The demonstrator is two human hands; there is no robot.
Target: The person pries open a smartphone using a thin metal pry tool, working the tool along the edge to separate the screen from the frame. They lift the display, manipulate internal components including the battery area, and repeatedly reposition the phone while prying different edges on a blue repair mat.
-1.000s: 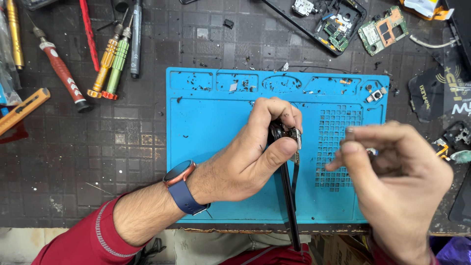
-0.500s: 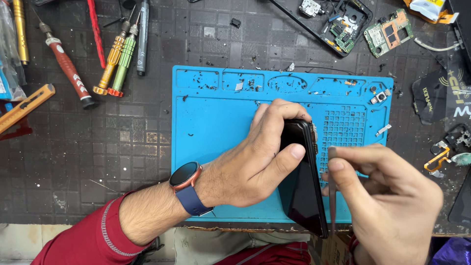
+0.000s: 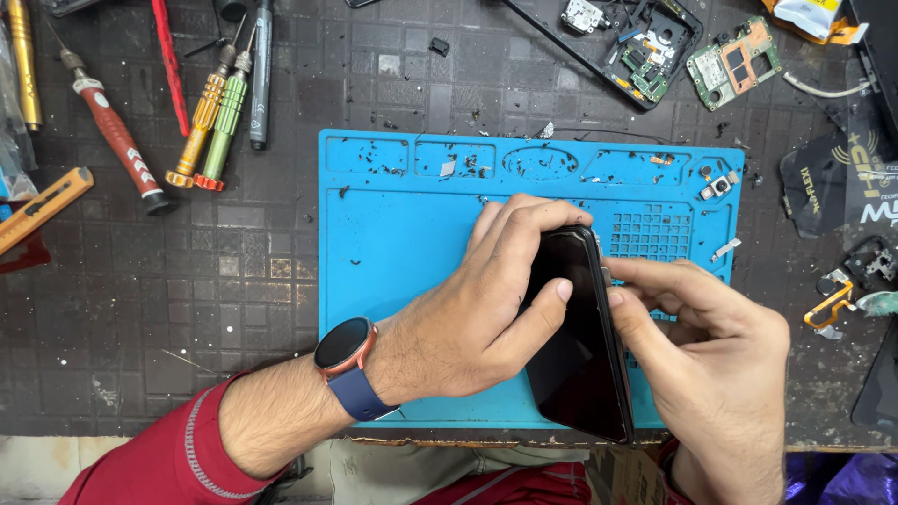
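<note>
Hands: left hand point(image 3: 468, 318) clasps black phone point(image 3: 580, 346); right hand point(image 3: 711, 355) pinches its edge; blue mat point(image 3: 402, 224) beneath.

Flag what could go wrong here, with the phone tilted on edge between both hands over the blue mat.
1. The black phone stands tilted on its edge, pinched only by the left hand and right hand; if the grip loosens, it may drop onto the blue mat.
2. Debris specks litter the mat; they might scratch the glass if it is laid down.
3. Small loose camera parts near the mat's corner could be knocked off.
</note>
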